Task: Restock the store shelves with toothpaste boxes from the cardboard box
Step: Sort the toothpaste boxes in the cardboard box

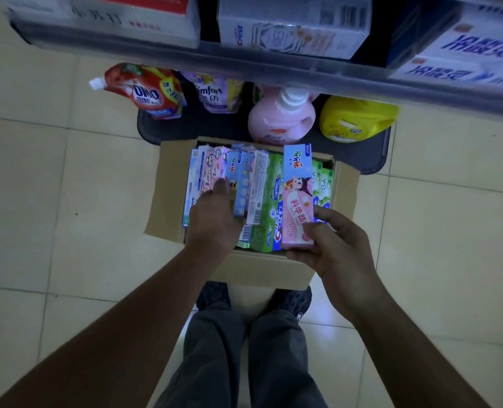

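Right hand (337, 245) grasps a pink toothpaste box (299, 195) by its near end, thumb on the printed face and fingers curled behind it; seen from the head camera, the box is lifted clear above the cardboard box (168, 187) and points away from the person; its face shows a cartoon figure, the characters "科学防" and, near the thumb, "3-12岁"; the red and green writing at its far end is too stylised to read surely; left hand (215, 213) reaches palm down into the cardboard box, lying on the packed boxes right against a blue box (240, 184), and I cannot tell whether it grips that box or only rests there; the cardboard box sits on the tiled floor (38, 187) with its flaps open, filled with toothpaste boxes on edge; a white and blue one (193, 184) stands at the left, a pink one (212, 169) next to it, green boxes (269, 207) with barcodes toward the right; beyond, on a dark low shelf (374, 154), stand a red pouch (147, 92) marked "OMO", a purple pouch (215, 92) showing "mfort", a pink pump bottle (281, 119) and a yellow jug (353, 119); an upper shelf (244, 63) crosses the top, carrying a red and white box (103, 13) that seems to read "小苏打" and white boxes (468, 48) with blurred blue characters; grey trousers (244, 348) and dark shoes (291, 298) show just behind the cardboard box.
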